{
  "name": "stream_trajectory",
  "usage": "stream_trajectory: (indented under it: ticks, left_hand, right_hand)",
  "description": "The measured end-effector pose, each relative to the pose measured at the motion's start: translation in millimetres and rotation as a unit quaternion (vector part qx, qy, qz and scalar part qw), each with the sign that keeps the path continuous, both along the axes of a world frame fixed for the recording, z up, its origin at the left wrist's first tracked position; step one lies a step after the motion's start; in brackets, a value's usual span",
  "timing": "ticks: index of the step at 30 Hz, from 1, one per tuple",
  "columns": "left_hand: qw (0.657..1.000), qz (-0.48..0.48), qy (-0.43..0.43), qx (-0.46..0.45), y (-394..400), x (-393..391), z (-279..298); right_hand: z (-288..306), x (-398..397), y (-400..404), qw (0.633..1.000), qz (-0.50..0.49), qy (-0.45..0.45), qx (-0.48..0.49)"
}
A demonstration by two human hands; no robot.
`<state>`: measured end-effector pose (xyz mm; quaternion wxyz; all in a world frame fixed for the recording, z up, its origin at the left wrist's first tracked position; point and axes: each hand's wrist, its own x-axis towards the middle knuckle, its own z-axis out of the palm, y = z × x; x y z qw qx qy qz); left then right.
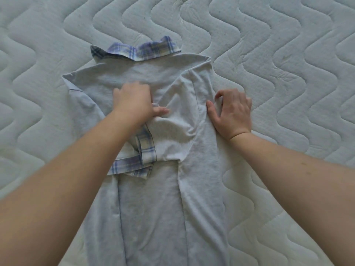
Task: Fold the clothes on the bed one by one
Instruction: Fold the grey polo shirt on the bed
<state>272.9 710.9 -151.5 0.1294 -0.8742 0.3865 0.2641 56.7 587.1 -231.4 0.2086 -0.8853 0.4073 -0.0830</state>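
Two bare forearms reach in from the near edge, one from each side, over the lower part of a pale grey shirt (pixel 153 208) spread on the bed (pixel 288 54). The shirt lies with its long axis running straight away from the person: hem end nearest, plaid collar (pixel 142 49) at the far end. Its right side is folded in over the middle, the fold edge running lengthwise, and the right sleeve (pixel 172 131) lies turned back across the chest with its blue-and-cream plaid cuff (pixel 134 160) pointing toward the near left.

The left hand (pixel 134 100) rests on the middle of the chest, at the top of the folded sleeve. Its grip looks pressed down on the cloth, thumb stretched out to the right along the sleeve's upper edge; the fingers are blurred, so I cannot tell how far they curl. The cuff lies just nearer than this hand, partly under the wrist.

The right hand (pixel 233 112) sits at the shirt's right folded edge, level with the left hand. Its grip is spread and relaxed, thumb touching the cloth edge, fingers arched onto the mattress just beside it. The collar lies beyond both hands, well apart from them.

No writing or label can be read on the shirt. The mattress cover around it is pale, quilted in wavy lines.
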Motion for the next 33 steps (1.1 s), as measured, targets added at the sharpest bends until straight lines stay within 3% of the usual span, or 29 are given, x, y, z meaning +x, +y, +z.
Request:
stream_trajectory:
  ticks: [3,7,10,13,15,18,21,23,26,29,33]
  left_hand:
    - [1.0,0.024,-0.002,0.02,33,1,4]
    - [0.98,0.117,0.101,-0.129,54,-1,9]
    - [0.932,0.202,0.15,-0.261,63,-4,14]
    - [0.843,0.33,0.221,-0.363,71,-8,19]
    - [0.799,0.395,0.255,-0.374,77,-9,16]
    - [0.768,0.458,0.298,-0.334,86,-15,7]
    - [0.723,0.5,0.335,-0.339,92,-20,-1]
    - [0.713,0.503,0.328,-0.361,92,-20,-4]
    - [0.738,0.473,0.279,-0.392,87,-14,-4]
    - [0.746,0.464,0.229,-0.419,83,-7,-2]
    - [0.708,0.511,0.216,-0.437,79,-17,-9]
  right_hand:
    - [3,0,0,1.0,0.006,0.001,0.022]
    - [23,-1,-7,0.996,0.002,-0.016,0.085]
    - [47,-6,-1,0.986,-0.027,-0.099,0.133]
    - [69,-3,42,0.988,0.05,-0.074,0.126]
    - [75,2,84,0.981,0.142,-0.045,0.122]
    - [72,10,143,0.965,0.249,0.066,0.059]
    - [60,17,174,0.965,0.228,0.123,0.033]
    - [60,22,179,0.975,0.189,0.116,0.005]
    - [66,21,174,0.991,0.132,-0.016,-0.031]
    - [78,10,170,0.981,0.157,-0.114,-0.003]
    - [85,1,161,0.972,0.214,-0.073,0.068]
